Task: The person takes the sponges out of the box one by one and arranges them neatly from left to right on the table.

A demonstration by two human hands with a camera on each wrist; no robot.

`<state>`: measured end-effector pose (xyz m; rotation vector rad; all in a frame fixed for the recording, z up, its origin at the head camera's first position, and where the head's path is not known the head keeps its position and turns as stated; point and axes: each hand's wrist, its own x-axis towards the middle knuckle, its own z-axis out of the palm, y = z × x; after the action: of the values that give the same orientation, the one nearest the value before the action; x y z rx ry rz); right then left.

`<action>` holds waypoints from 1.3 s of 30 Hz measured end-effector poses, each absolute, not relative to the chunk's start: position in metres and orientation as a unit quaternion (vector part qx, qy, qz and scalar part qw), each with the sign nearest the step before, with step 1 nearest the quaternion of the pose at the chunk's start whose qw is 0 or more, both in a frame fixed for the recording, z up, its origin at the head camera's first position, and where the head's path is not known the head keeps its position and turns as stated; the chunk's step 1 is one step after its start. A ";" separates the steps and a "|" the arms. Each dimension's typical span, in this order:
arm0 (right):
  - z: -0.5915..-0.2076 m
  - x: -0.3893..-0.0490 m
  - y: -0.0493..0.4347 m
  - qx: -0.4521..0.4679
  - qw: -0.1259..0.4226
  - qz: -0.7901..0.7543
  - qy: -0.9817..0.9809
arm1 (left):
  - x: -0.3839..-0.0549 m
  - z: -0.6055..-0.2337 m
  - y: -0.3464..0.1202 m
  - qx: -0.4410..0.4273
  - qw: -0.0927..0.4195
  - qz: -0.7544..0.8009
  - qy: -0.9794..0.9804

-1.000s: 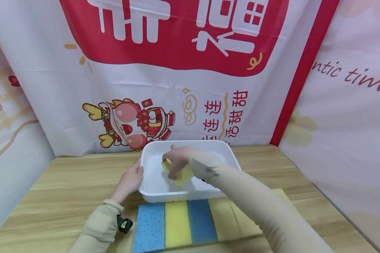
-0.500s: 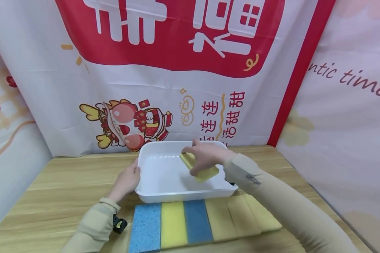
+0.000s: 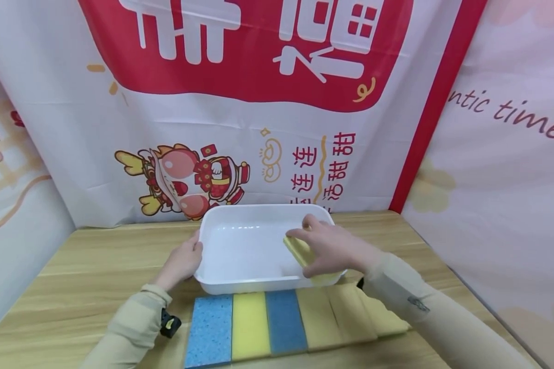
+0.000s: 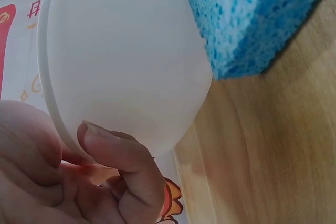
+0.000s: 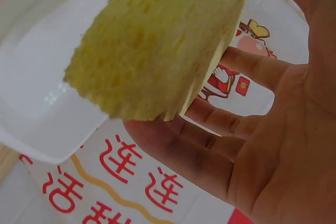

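A white rectangular basin (image 3: 244,253) stands on the wooden table against the hanging cloth. At its left end my left hand (image 3: 180,264) grips the rim; the thumb (image 4: 118,150) bends over it in the left wrist view. My right hand (image 3: 334,248) holds a yellow sponge (image 3: 300,251) at the basin's right side, pinched by its edges between thumb and fingers. Close up in the right wrist view, this porous sponge (image 5: 157,45) is tilted, with part of the basin behind it. Whether the sponge touches the basin is hidden from the head view.
In front of the basin lies a row of sponges: a light blue one (image 3: 210,328), a yellow one (image 3: 250,325), a darker blue one (image 3: 286,320) and pale yellow ones (image 3: 320,318) to the right. A printed cloth (image 3: 212,118) hangs behind the table (image 3: 83,277).
My right hand has carried the yellow sponge from the basin's middle to its right side. The left hand keeps its grip on the left rim.
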<state>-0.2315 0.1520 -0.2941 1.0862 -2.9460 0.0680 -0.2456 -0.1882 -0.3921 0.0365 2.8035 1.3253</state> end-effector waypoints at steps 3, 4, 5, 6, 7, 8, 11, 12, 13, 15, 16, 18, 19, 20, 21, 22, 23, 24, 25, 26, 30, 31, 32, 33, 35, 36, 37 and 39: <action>-0.297 -0.222 0.167 0.340 0.011 0.028 -0.940 | -0.247 -0.393 -0.189 0.013 0.021 0.427 0.904; -0.297 -0.219 0.172 0.337 0.012 0.034 -0.941 | -0.247 -0.392 -0.189 0.015 0.022 0.427 0.904; -0.298 -0.216 0.177 0.334 0.013 0.037 -0.942 | -0.247 -0.392 -0.189 0.015 0.021 0.426 0.904; -0.299 -0.214 0.182 0.330 0.014 0.043 -0.943 | -0.247 -0.392 -0.189 0.014 0.022 0.427 0.904; -0.300 -0.212 0.187 0.327 0.019 0.045 -0.944 | -0.246 -0.392 -0.189 0.014 0.022 0.428 0.903; -0.301 -0.210 0.193 0.323 0.021 0.048 -0.945 | -0.246 -0.392 -0.189 0.015 0.022 0.430 0.903; -0.307 -0.208 0.212 0.306 0.023 0.054 -0.950 | -0.245 -0.391 -0.190 0.014 0.021 0.433 0.901; -0.309 -0.207 0.219 0.298 0.022 0.056 -0.953 | -0.245 -0.390 -0.190 0.014 0.020 0.434 0.901; -0.311 -0.207 0.226 0.291 0.022 0.059 -0.955 | -0.244 -0.390 -0.191 0.012 0.021 0.435 0.900; -0.315 -0.207 0.240 0.275 0.018 0.064 -0.959 | -0.244 -0.389 -0.191 0.010 0.022 0.433 0.901; -0.317 -0.208 0.248 0.271 0.018 0.068 -0.960 | -0.244 -0.389 -0.191 0.008 0.022 0.432 0.902; -0.320 -0.208 0.263 0.260 0.018 0.076 -0.962 | -0.244 -0.388 -0.190 0.009 0.019 0.426 0.905; -0.322 -0.208 0.271 0.256 0.020 0.079 -0.963 | -0.243 -0.387 -0.190 0.009 0.019 0.424 0.905; -0.323 -0.208 0.278 0.251 0.018 0.081 -0.964 | -0.243 -0.387 -0.190 0.009 0.019 0.423 0.906; -0.325 -0.209 0.286 0.247 0.015 0.084 -0.965 | -0.243 -0.387 -0.190 0.009 0.020 0.421 0.907; -0.326 -0.209 0.293 0.244 0.011 0.087 -0.966 | -0.243 -0.387 -0.190 0.007 0.023 0.422 0.906; -0.328 -0.209 0.300 0.239 0.007 0.088 -0.967 | -0.243 -0.387 -0.190 0.007 0.027 0.423 0.906; -0.330 -0.209 0.306 0.234 0.005 0.085 -0.969 | -0.243 -0.387 -0.190 0.005 0.033 0.427 0.904; -0.331 -0.208 0.313 0.231 0.006 0.082 -0.970 | -0.243 -0.387 -0.189 0.005 0.038 0.428 0.903; -0.332 -0.207 0.319 0.226 0.006 0.080 -0.971 | -0.243 -0.386 -0.189 0.004 0.041 0.429 0.902; -0.337 -0.202 0.337 0.214 0.005 0.080 -0.973 | -0.243 -0.385 -0.188 0.004 0.048 0.437 0.898; -0.337 -0.202 0.340 0.212 0.004 0.082 -0.974 | -0.242 -0.384 -0.188 0.004 0.048 0.437 0.898; -0.338 -0.201 0.343 0.210 0.001 0.086 -0.974 | -0.242 -0.384 -0.188 0.002 0.049 0.438 0.897; -0.340 -0.201 0.345 0.208 -0.004 0.088 -0.974 | -0.242 -0.384 -0.188 0.002 0.051 0.439 0.897; -0.343 -0.202 0.350 0.204 -0.013 0.093 -0.975 | -0.242 -0.385 -0.189 0.001 0.050 0.439 0.897; -0.344 -0.203 0.352 0.204 -0.014 0.092 -0.975 | -0.241 -0.385 -0.189 0.001 0.049 0.438 0.898; -0.346 -0.204 0.355 0.204 -0.013 0.090 -0.975 | -0.242 -0.385 -0.189 0.004 0.046 0.437 0.898; -0.348 -0.206 0.361 0.202 -0.016 0.091 -0.975 | -0.242 -0.386 -0.190 0.010 0.041 0.435 0.900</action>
<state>-0.2058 0.3607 -0.3482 0.6404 -3.0957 0.2876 -0.2420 -0.1904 -0.3864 0.0303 2.7539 1.3312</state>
